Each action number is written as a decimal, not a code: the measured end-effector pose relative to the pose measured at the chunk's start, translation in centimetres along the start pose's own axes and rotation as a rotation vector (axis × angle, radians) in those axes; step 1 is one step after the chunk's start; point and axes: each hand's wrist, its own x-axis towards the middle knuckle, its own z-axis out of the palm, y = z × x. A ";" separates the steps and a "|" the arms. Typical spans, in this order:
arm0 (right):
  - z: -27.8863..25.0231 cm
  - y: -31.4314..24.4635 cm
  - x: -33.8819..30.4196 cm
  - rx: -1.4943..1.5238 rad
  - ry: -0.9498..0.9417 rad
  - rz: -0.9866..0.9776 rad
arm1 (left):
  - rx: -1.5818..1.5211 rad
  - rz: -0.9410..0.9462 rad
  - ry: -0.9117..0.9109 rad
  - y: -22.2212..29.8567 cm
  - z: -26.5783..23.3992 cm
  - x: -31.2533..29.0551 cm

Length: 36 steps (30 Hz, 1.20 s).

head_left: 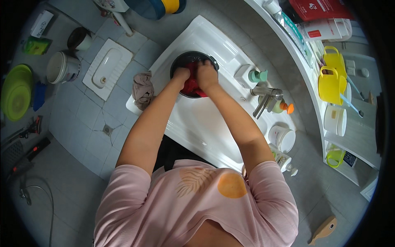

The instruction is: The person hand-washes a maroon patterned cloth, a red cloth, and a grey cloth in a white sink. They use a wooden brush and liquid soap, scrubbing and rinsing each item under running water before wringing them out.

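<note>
Running far-to-near, red cloth lies between left hand and right hand.

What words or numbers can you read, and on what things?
Red pouch: white lettering, which I won't copy.
Red-labelled bottle: print too small to read.
White-topped pump bottle: label too small to read.
White box, upper left: dark print, too blurred to read.

The left hand and right hand touch a red cloth inside a dark basin on the sink; a greyish cloth lies at its left corner, tap and green-topped bottle at right
</note>
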 end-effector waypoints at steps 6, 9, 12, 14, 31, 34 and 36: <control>0.5 0.1 0.9 -0.068 -0.560 -0.178 | 0.522 0.228 0.106 1.2 0.3 -0.6; 2.8 0.5 0.7 -0.104 -0.270 -0.209 | 0.696 0.306 0.045 0.7 0.2 -0.4; 3.4 0.2 1.5 -0.217 -0.313 -0.020 | 0.752 0.292 0.086 0.8 1.0 -0.7; 3.5 -0.5 2.0 -0.139 -0.330 0.100 | 0.776 0.272 0.076 1.1 0.7 -0.5; -5.4 2.7 -0.8 1.137 -0.320 0.481 | -0.335 0.057 -0.158 4.2 -0.1 -7.0; -7.1 -3.8 -1.2 0.587 0.020 0.068 | -0.647 -0.050 -0.326 2.4 0.7 -6.0; -6.5 -3.3 -0.9 0.530 0.177 -0.023 | -0.868 -0.166 -0.578 1.5 0.6 -5.8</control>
